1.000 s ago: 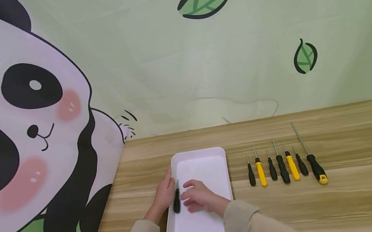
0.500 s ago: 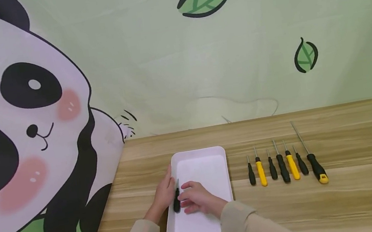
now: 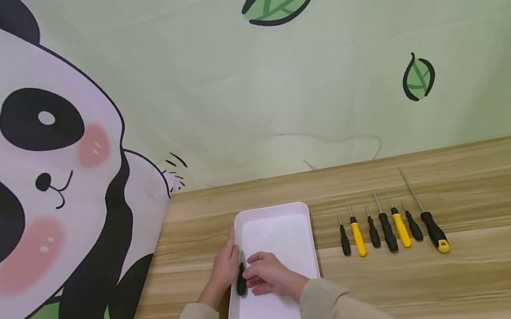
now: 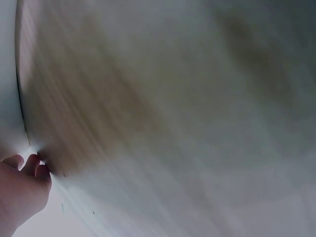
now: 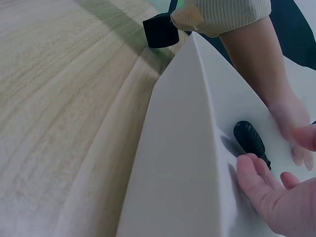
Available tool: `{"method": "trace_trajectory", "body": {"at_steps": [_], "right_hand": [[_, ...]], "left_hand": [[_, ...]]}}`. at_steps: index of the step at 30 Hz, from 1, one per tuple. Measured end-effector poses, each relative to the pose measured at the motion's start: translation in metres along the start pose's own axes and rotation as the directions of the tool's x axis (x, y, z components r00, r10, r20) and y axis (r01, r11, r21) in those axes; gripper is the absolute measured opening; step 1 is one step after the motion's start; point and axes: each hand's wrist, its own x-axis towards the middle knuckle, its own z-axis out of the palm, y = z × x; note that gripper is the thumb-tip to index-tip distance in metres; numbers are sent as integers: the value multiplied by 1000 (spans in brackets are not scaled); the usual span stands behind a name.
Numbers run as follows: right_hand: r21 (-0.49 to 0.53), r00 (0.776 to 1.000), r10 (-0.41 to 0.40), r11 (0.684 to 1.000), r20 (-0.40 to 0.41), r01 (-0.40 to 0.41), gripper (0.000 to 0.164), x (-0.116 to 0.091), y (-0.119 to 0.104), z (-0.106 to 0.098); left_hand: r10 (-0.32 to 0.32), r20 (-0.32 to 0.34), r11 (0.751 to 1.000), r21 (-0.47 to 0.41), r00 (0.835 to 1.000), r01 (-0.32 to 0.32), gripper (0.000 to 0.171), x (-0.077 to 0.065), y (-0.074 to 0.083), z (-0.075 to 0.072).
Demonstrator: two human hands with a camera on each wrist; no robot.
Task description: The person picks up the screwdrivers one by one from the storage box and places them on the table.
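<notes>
A small black-handled screwdriver (image 3: 241,283) lies in the white tray (image 3: 284,313), along its left wall with its shaft pointing away. My right hand (image 3: 271,274) hovers inside the tray, fingers loosely bent and spread, fingertips right at the handle. In the right wrist view, the fingertips of that hand (image 5: 276,197) overlap the far end of the black handle (image 5: 249,137). My left hand (image 3: 226,264) holds the tray's left wall from outside, its thumb side at the rim. In the left wrist view, the left hand's bent fingers (image 4: 37,168) meet the tray edge.
Right of the tray, several screwdrivers with black or yellow handles (image 3: 400,229) lie in a row on the wooden table (image 3: 501,234), shafts pointing away. The largest screwdriver (image 3: 434,232) ends the row. A panda-printed cloth (image 3: 322,79) hangs behind the table.
My right hand has shifted slightly left, closer to the screwdriver. The screwdriver has moved a little nearer the left wall and towards me. My left hand stays at the tray's side.
</notes>
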Motion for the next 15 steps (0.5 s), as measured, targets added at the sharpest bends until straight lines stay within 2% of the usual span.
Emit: {"method": "trace_trajectory", "body": {"at_steps": [15], "right_hand": [[-49, 1000, 2, 999, 8, -1, 38, -3, 8, 12]], "left_hand": [[-4, -12, 1000, 15, 1000, 4, 47, -3, 3, -2]]}}
